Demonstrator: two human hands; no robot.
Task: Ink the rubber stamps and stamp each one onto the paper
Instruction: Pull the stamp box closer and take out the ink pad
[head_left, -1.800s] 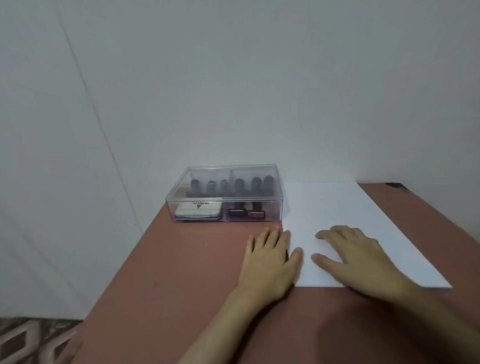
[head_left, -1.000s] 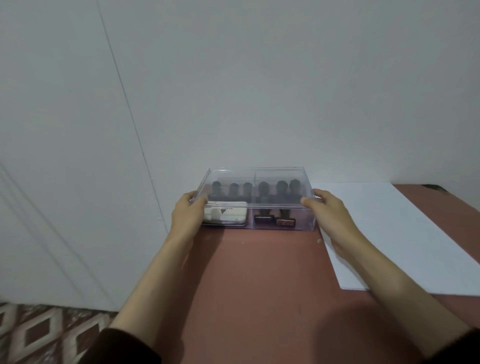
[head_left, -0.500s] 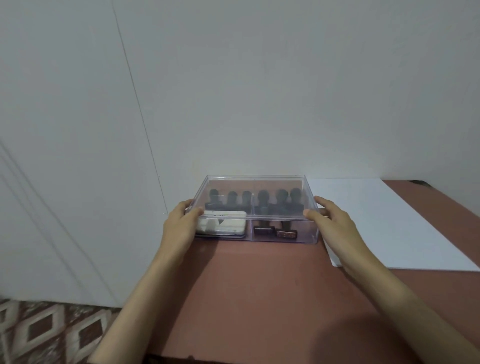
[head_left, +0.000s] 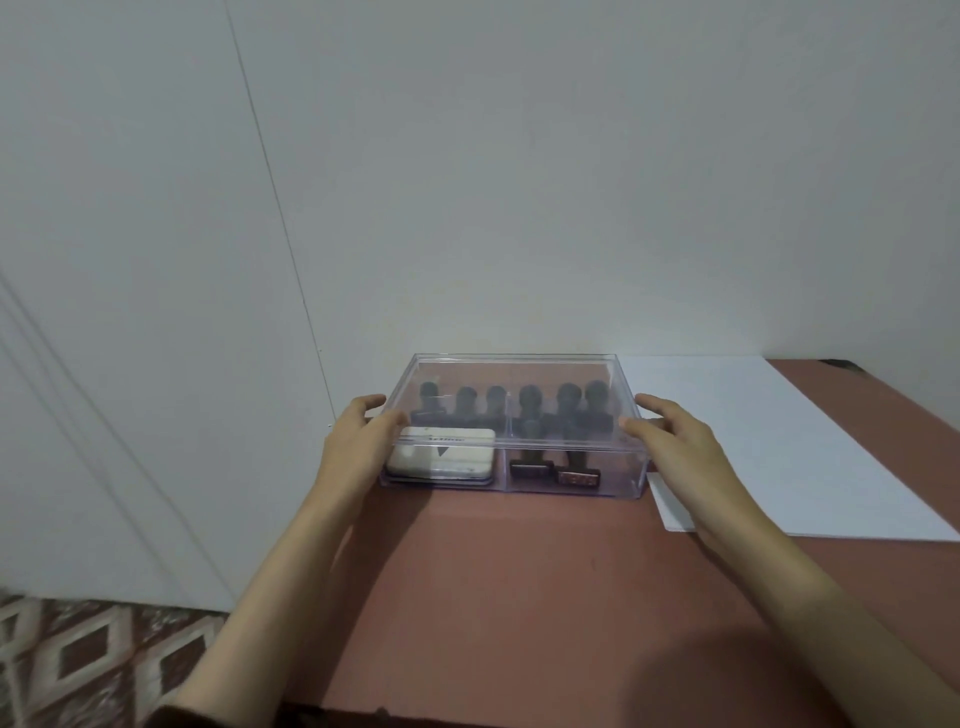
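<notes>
Glossy clear plastic box (head_left: 571, 467), matt white paper (head_left: 779, 441), smooth matt reddish-brown table (head_left: 519, 597), dark rubber stamps (head_left: 530, 410).

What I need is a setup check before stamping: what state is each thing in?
clear box: lid on, standing on the table.
left hand: grips the box's left end.
right hand: grips the box's right end.
stamps: upright inside the box.
ink pad: closed, in the box's left compartment.
paper: blank, flat beside the box.

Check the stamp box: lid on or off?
On. The lid covers the box, stamps and ink pad beneath; left hand and right hand grip its ends.
</notes>
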